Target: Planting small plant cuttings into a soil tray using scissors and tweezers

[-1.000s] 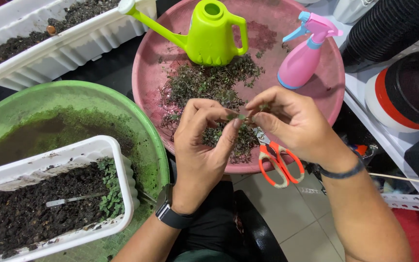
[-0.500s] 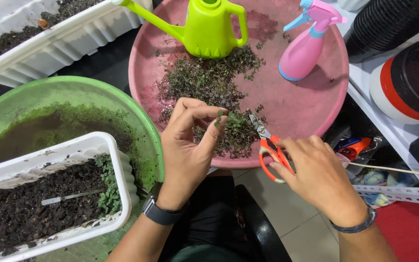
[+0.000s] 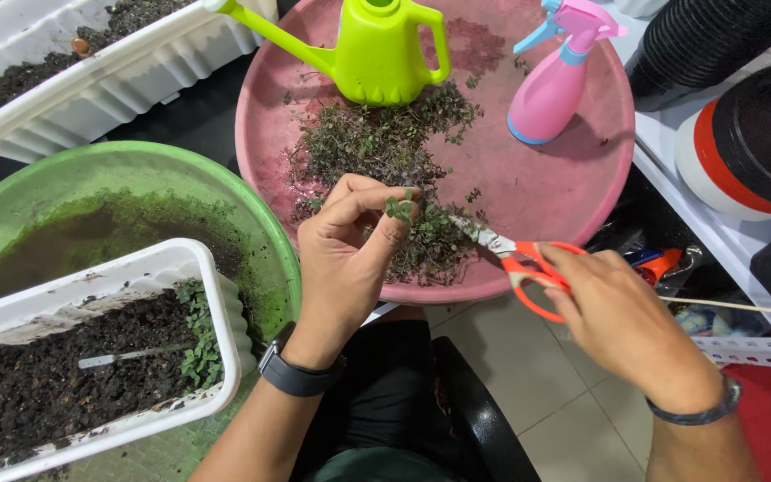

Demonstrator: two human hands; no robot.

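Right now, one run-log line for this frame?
left hand: pinches sprig | right hand: grips scissors | pink tray: cuttings pile

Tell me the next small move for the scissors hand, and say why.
Probably bring the scissors left to the sprig. The left hand pinches the sprig above the pink tray, while the right hand holds the orange handles with the blades pointing at it but apart from it.

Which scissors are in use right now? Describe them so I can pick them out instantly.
Find the big round pink tray holding the lime-green watering can and pink spray bottle. At its near rim, the right hand grips small scissors. Their orange handle loops and short metal blades, pointing at the plant cuttings, set them apart.
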